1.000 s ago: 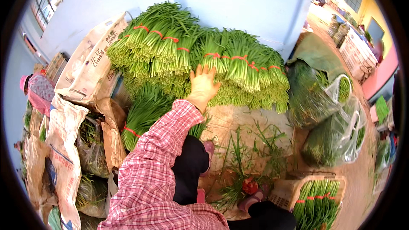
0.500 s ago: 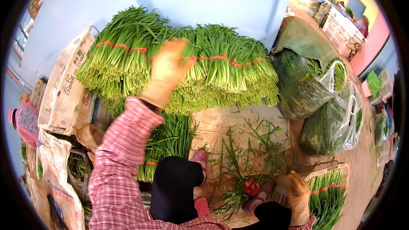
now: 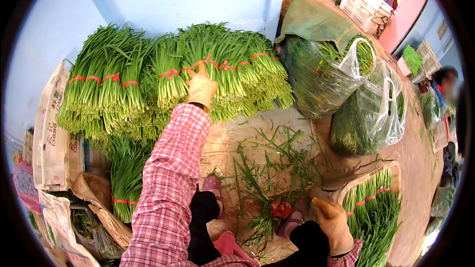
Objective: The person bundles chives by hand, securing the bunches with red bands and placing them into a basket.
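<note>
Bundles of long green garlic chives [image 3: 168,89], bound with red ties, are heaped with their pale cut ends toward me. Over the front of the heap is my gloved left hand [image 3: 202,89], one finger stretched out at a red tie of a middle bundle. It holds nothing that I can see. My gloved right hand [image 3: 334,225] rests by my right knee, beside a crate [image 3: 368,172] of more tied chives [image 3: 371,207]. Its fingers lie loosely together and stretched, with nothing in them.
Loose chive leaves [image 3: 277,163] litter the board underfoot, with a red bundle of ties [image 3: 280,208] by my shoe. Clear plastic bags of greens [image 3: 368,123] stand at the right. White sacks [image 3: 52,133] and another chive bundle [image 3: 123,175] are at the left. A blue wall [image 3: 188,0] rises behind.
My left hand has moved from above the heap toward its front edge, now pointing at a tie. The whole view has shifted, bringing the heap leftward. My right hand stays by the crate.
</note>
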The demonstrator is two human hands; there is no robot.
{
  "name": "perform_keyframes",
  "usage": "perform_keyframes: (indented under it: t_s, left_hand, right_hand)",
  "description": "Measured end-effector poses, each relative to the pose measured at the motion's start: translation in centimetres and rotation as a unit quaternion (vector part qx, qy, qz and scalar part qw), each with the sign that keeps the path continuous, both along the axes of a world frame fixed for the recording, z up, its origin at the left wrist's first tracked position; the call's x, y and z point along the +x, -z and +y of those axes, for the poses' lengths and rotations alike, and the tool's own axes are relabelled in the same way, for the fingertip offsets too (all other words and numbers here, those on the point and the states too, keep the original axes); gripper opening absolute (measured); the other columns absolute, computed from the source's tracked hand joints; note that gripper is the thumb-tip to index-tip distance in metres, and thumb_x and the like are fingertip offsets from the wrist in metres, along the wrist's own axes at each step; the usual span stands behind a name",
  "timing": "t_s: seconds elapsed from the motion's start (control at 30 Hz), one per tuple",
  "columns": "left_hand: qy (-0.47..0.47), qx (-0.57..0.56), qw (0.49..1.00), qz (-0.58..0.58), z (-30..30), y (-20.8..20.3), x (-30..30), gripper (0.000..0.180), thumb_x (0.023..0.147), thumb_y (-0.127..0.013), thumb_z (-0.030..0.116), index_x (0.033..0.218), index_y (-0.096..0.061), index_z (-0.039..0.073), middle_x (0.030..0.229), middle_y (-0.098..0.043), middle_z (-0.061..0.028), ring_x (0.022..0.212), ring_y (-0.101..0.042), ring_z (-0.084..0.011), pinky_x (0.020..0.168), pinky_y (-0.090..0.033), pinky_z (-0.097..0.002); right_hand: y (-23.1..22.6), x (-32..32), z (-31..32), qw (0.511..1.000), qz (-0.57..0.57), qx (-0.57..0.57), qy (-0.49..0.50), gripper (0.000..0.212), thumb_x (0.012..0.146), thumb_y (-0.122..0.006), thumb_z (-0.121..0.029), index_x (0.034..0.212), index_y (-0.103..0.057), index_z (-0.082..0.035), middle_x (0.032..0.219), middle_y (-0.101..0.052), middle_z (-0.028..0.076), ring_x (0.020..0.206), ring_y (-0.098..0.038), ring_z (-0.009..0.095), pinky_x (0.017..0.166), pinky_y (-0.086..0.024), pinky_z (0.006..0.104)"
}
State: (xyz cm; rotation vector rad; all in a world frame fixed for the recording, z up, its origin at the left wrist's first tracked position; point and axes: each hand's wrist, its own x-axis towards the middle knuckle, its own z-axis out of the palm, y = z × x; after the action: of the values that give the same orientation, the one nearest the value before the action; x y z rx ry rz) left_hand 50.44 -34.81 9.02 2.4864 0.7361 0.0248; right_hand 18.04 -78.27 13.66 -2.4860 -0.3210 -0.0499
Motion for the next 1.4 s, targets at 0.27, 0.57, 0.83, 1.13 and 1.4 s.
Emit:
perform_keyframes:
  t_s: [0.27,0.57,0.83,1.13,1.4]
  left_hand:
    - [0.022,-0.239,0.967,-0.087,2.2,-3.2,-4.0,0.086,0.080,-0.068,0.006,0.155,-0.026,0.007,0.137,-0.055,-0.0218,0.117,-0.059,-0.0293,0.100,-0.047,-0.0364]
    - [0.138,-0.272,0.919,-0.251,-9.0,-2.7,-25.7,0.075,0.082,-0.057,-0.006,0.151,-0.028,-0.004,0.142,-0.049,-0.0201,0.128,-0.051,-0.0285,0.109,-0.040,-0.0332]
    - [0.393,-0.251,0.884,-0.039,-15.2,-1.3,-38.9,0.108,0.080,-0.077,0.013,0.157,-0.003,0.002,0.158,-0.012,-0.0328,0.147,-0.018,-0.0469,0.118,-0.026,-0.0431]
    - [0.185,-0.543,0.818,0.042,-14.3,3.4,-33.3,0.103,0.086,-0.077,0.041,0.155,-0.013,-0.002,0.152,-0.036,-0.0235,0.142,-0.033,-0.0288,0.117,-0.026,-0.0362]
    - [0.004,-0.711,0.701,-0.063,-16.6,4.8,-28.7,0.043,0.087,-0.070,0.004,0.128,-0.057,-0.001,0.120,-0.065,-0.0103,0.109,-0.061,-0.0235,0.100,-0.045,-0.0377]
  right_hand:
    - [-1.0,-0.8,0.8,0.995,0.096,-0.014,-0.005,0.020,0.082,-0.070,-0.007,0.102,-0.073,-0.007,0.097,-0.073,0.013,0.088,-0.070,0.030,0.076,-0.056,0.0372]
    - [2.8,6.3,6.6,0.890,0.314,0.327,0.050,0.062,0.094,-0.066,-0.034,0.141,-0.049,0.002,0.131,-0.062,0.014,0.120,-0.058,0.022,0.096,-0.048,0.0313]
    - [7.7,4.4,12.5,0.682,0.323,0.628,0.191,0.045,0.086,-0.075,-0.023,0.120,-0.057,0.001,0.107,-0.066,0.013,0.089,-0.066,0.024,0.075,-0.057,0.0402]
    - [7.4,1.6,10.1,0.681,0.258,0.660,0.185,0.052,0.081,-0.079,-0.014,0.124,-0.053,0.001,0.113,-0.065,0.011,0.100,-0.062,0.025,0.091,-0.051,0.0394]
    - [9.6,1.2,9.4,0.723,0.285,0.616,0.126,0.048,0.081,-0.075,-0.004,0.126,-0.058,0.000,0.115,-0.067,0.006,0.100,-0.063,0.020,0.092,-0.049,0.0342]
